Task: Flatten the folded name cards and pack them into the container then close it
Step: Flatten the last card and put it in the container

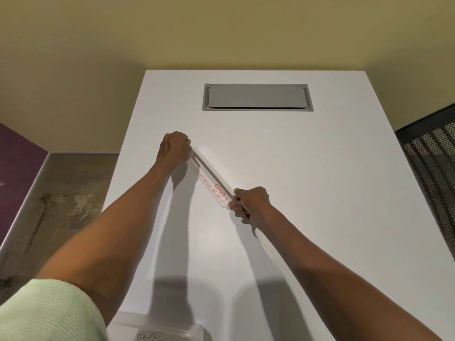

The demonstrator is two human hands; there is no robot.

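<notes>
while gripped at both ends, name card [211, 179] between left hand [173, 150] and right hand [251, 204]

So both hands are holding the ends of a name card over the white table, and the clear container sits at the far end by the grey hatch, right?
Not quite. The head view shows the clear container at the near edge, below the arms, not by the grey hatch. The rest holds: left hand and right hand grip the name card ends over the white table.

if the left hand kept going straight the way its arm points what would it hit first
Probably nothing close: past the left hand, gripping the name card, lies bare white table. The grey hatch sits right of that line, though depth is unclear.
</notes>
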